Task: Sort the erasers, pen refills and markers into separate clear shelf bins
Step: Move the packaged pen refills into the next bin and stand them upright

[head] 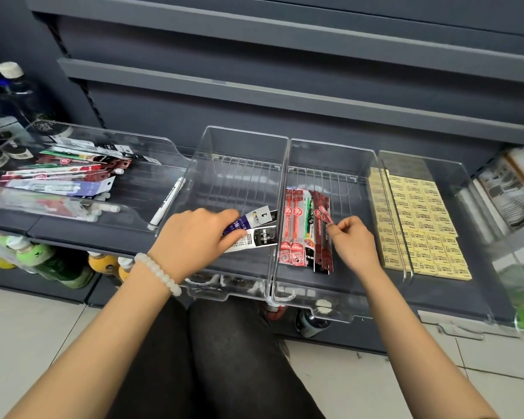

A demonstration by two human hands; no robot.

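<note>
Nearest us, our left hand (pixel 198 234) grips refill packs (pixel 256 229) lying crosswise, tips pointing right, over the middle bin (pixel 239 137). Right of that bin, our right hand (pixel 353 241) pinches a dark red refill pack (pixel 322 237), long axis front-to-back, among the sorted refills (pixel 297 228).

Shelf (pixel 285 95): I see dark grey-blue.
Bins (pixel 242 140): I read all as clear, see-through plastic.
Refill packs at centre (pixel 307 231): I see bright red with white print, one green-striped, two dark maroon.
Packs my left hand (pixel 194 234) holds (pixel 254 228): purple, black, white lettering.
Erasers at 3 o'clock (pixel 421 219): pale yellow, dark print, in a grid.
Marker at 9 o'clock (pixel 167 204): white, black cap.
Bracelet (pixel 159 272): milky white beads.
Floor (pixel 28 322): I see off-white tile.
</note>
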